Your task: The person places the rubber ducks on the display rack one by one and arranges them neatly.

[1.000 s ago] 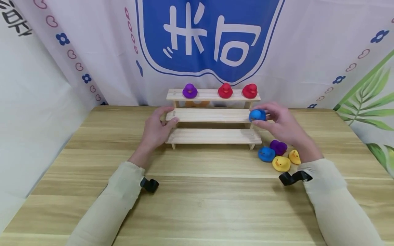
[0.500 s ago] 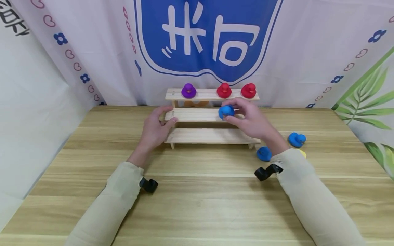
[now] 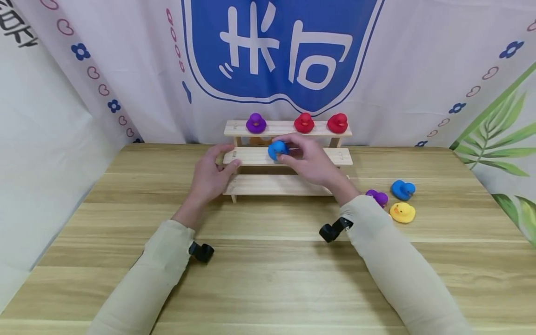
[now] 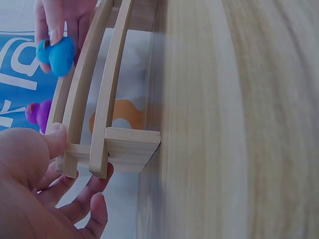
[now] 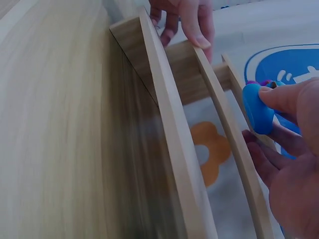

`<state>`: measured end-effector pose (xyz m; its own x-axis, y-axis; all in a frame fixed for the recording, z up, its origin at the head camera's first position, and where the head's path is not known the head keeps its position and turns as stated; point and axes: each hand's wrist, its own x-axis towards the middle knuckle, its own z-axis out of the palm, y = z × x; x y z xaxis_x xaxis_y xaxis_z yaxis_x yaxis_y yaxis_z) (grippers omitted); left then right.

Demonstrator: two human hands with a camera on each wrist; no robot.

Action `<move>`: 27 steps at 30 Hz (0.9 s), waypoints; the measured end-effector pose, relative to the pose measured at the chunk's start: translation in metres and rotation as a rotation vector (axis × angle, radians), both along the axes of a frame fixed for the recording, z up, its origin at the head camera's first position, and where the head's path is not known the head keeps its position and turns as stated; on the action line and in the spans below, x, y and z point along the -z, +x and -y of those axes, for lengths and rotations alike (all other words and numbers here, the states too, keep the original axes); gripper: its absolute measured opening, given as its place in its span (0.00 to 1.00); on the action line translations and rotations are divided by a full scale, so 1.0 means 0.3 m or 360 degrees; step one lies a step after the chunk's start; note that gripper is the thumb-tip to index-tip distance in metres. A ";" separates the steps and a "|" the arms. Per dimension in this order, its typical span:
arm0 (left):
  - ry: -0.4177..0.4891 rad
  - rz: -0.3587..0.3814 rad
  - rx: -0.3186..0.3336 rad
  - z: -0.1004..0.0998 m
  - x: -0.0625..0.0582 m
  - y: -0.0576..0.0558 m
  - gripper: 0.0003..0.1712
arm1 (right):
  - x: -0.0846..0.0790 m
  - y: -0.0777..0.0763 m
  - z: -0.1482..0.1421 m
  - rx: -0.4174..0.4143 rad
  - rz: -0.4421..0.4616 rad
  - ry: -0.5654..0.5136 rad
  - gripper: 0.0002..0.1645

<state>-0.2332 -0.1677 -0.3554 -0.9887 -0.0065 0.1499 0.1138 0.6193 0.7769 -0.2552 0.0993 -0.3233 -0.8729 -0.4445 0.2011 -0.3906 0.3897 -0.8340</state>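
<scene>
A three-tier wooden rack (image 3: 272, 185) stands on the table against the backdrop. My left hand (image 3: 212, 173) grips the left end of its middle tier, thumb on top and fingers around the end, as the left wrist view shows. My right hand (image 3: 311, 160) pinches a blue rubber duck (image 3: 277, 150) between thumb and fingers, close over the middle tier left of centre. The duck's side shows in the right wrist view, with the thumb on it. On the top tier sit a purple duck (image 3: 256, 123) at left and two red ducks (image 3: 304, 123) toward the right.
Right of the rack, a purple duck (image 3: 378, 197), a blue duck (image 3: 403, 190) and a yellow duck (image 3: 402, 212) lie on the wooden table (image 3: 259, 279). My right forearm hides part of that group. A printed cloth (image 3: 155, 102) hangs behind the rack.
My right hand has carried the blue duck leftward along the middle tier from its right end. My left hand keeps its place on the rack.
</scene>
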 end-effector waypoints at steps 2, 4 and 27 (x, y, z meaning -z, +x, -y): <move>-0.0003 0.0001 -0.0002 -0.001 0.001 -0.002 0.29 | 0.006 -0.005 0.022 -0.0015 -0.0016 0.0013 0.24; -0.0009 -0.0001 0.0002 -0.001 0.001 -0.002 0.29 | 0.014 -0.011 0.044 -0.0021 -0.0039 0.0029 0.24; 0.0002 -0.0020 0.0027 0.006 0.013 -0.008 0.29 | 0.025 -0.023 0.149 0.0060 -0.0111 0.0247 0.21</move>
<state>-0.2357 -0.1696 -0.3593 -0.9867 0.0101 0.1625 0.1341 0.6162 0.7761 -0.2621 0.0545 -0.3307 -0.8760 -0.4420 0.1931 -0.4279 0.5275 -0.7339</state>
